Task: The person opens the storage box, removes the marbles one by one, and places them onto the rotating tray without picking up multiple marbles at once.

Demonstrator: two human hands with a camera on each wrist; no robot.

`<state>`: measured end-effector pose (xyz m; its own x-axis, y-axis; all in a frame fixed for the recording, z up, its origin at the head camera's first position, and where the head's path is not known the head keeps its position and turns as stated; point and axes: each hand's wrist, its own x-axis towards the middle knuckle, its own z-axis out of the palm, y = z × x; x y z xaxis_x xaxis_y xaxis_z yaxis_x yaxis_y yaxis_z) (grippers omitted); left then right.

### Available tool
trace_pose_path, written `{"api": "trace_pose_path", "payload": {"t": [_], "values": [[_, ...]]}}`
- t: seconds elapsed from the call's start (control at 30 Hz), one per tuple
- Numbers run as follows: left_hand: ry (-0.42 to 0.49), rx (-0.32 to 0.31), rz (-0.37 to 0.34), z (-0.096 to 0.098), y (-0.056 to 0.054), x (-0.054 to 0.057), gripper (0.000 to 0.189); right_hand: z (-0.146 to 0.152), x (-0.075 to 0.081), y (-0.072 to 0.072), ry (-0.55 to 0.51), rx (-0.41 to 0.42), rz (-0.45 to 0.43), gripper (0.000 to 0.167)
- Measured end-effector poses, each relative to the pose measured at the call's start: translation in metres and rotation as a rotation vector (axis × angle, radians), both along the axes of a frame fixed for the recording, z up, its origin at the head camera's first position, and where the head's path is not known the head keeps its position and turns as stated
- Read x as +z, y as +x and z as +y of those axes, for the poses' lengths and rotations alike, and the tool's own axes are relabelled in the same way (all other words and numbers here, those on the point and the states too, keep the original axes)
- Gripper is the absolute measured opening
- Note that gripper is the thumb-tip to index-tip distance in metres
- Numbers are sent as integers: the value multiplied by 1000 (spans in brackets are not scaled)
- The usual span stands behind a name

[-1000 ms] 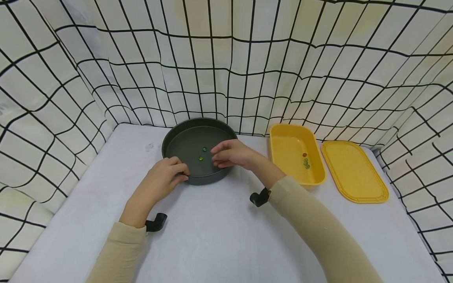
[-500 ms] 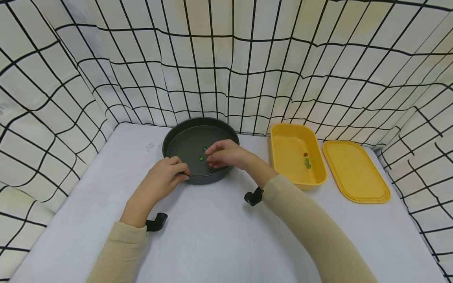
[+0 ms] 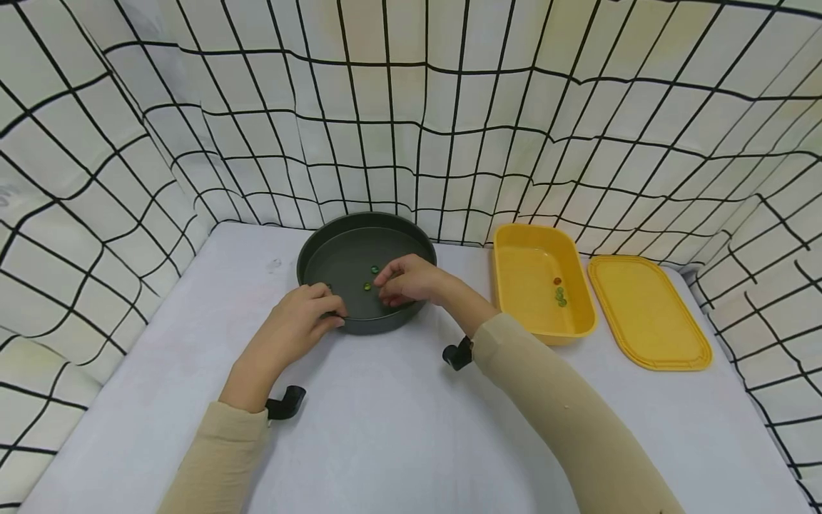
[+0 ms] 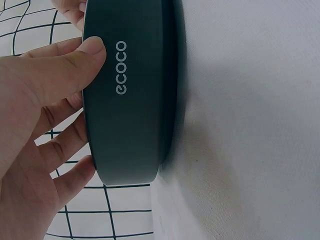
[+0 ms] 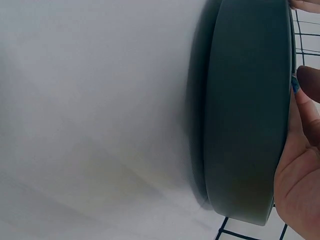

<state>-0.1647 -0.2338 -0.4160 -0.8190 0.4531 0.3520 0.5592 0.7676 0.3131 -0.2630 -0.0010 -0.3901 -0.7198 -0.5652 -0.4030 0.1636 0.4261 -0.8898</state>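
A round dark green basin (image 3: pixel 347 251) with a shallow wall sits on the white table. My left hand (image 3: pixel 302 318) grips its near-left rim, the thumb (image 4: pixel 92 47) against the outer wall beside the word "ecoco" and the other fingers over the inside. Two small green marbles (image 3: pixel 367 287) lie on the basin's floor. My right hand (image 3: pixel 411 279) reaches over the near-right rim, fingertips bent down close to the floor. In the right wrist view, a small glassy blue-green marble (image 5: pixel 295 84) shows between its thumb and finger; the basin's wall hides part of this.
A yellow rectangular box (image 3: pixel 523 285) stands to the right, holding several green marbles (image 3: pixel 560 297) and an orange-brown one. Beside it lies a flat yellow lid (image 3: pixel 648 314). Cloth walls (image 3: pixel 385 128) with a black grid rise behind and at both sides.
My right hand has moved slightly left and down into the basin, its fingertips drawing closer together. My left hand has stayed on the rim.
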Motion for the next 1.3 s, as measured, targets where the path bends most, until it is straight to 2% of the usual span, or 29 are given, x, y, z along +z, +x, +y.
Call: {"api": "trace_pose_path", "payload": {"t": [0.3, 0.7, 1.0, 1.3], "values": [[-5, 1, 0, 0, 0, 1, 12, -2, 0, 0, 46, 17, 4, 26], [13, -3, 17, -1, 1, 0, 14, -6, -3, 2, 147, 81, 106, 10], [2, 8, -19, -1, 1, 2, 12, -7, -1, 3, 201, 97, 132, 5], [-3, 22, -36, 0, 3, 4, 11, -9, -1, 4, 272, 131, 202, 4]]}}
